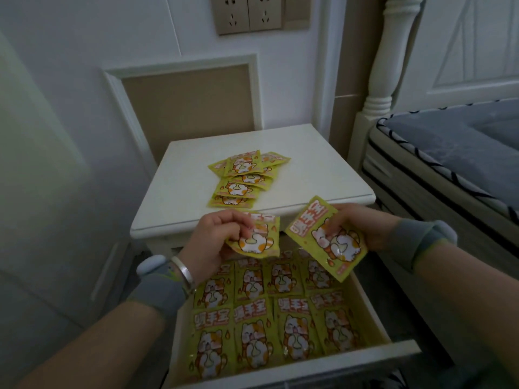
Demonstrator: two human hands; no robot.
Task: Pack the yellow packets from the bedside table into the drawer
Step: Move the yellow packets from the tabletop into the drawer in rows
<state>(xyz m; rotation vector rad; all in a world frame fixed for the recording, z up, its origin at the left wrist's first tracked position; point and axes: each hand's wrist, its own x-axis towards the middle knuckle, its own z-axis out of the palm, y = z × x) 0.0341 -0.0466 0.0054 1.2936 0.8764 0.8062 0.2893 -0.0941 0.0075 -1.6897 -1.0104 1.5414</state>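
Note:
Several yellow packets with a cartoon cat lie in a loose pile [243,179] on the white bedside table [314,175]. Below it the drawer [404,353] is pulled out, its bottom covered with rows of the same packets [278,318]. My left hand [216,240] pinches one packet [259,238] above the drawer's back edge. My right hand [362,228] holds another packet [327,237], tilted, over the drawer's right rear part. Both hands hover apart from the packets laid in the drawer.
A bed with a grey mattress [455,158] and white bedpost [386,60] stands right of the table. A white wall with sockets [247,14] is behind. A pale door or panel [36,164] runs along the left.

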